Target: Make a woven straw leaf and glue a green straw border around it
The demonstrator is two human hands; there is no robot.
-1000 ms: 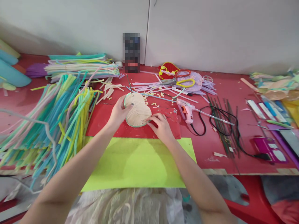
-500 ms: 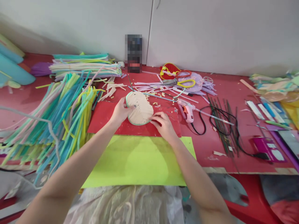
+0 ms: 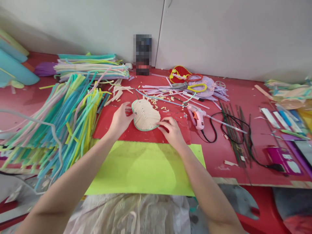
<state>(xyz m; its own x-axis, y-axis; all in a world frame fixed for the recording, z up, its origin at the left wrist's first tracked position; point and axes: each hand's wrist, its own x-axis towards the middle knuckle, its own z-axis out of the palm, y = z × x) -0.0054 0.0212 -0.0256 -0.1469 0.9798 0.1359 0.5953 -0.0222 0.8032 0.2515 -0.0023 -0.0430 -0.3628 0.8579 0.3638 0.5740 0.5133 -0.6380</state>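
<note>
Heart piece: the cream heart [image 3: 145, 115] with a green rim lies on the red sheet [image 3: 107, 125], mid-worktop toward the back edge.
Left hand: left hand [image 3: 119, 119] open, fingertips at the heart's left rim.
Right hand: right hand [image 3: 172, 130] pinches the green rim at the lower right.
Risk: the rim may lift, since only fingertips press it.
Risk, nearby: the glue gun [image 3: 198, 116] lies just right; its cord could snag a wrist.
Hidden: the right fingertips cover the rim's end.
</note>
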